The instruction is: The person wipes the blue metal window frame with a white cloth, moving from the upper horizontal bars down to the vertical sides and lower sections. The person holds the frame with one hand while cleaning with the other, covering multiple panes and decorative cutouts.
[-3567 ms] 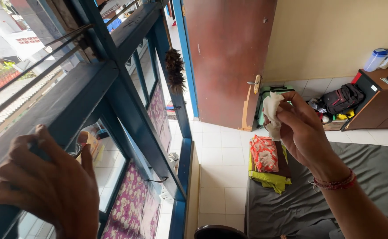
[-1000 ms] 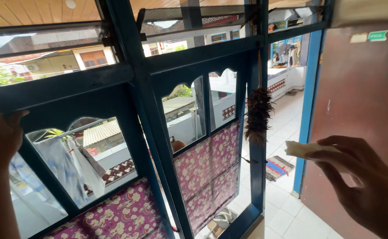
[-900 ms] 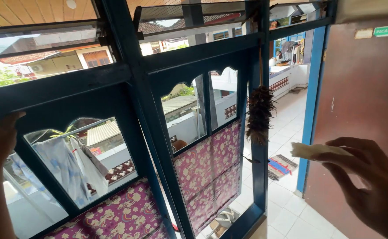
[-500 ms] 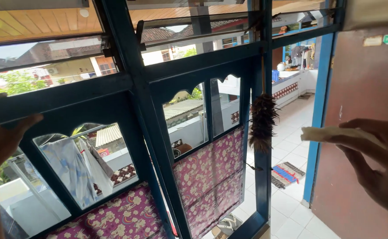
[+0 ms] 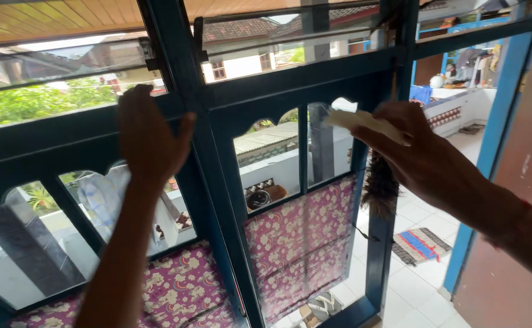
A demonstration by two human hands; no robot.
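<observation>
Left hand (image 5: 147, 143) is raised, palm laid flat with fingers loosely spread on the dark blue window frame (image 5: 217, 158); nothing is held. Right of it, the right hand (image 5: 415, 155) is closed around a pale folded cloth (image 5: 363, 121), pressed near the frame's upright. A feather duster (image 5: 380, 185) is seen hanging just below this hand.

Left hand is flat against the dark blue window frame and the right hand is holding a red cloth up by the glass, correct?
Not quite: the head view shows the cloth in the right hand is pale, off-white, not red. The left hand does rest against the dark blue window frame.
</observation>
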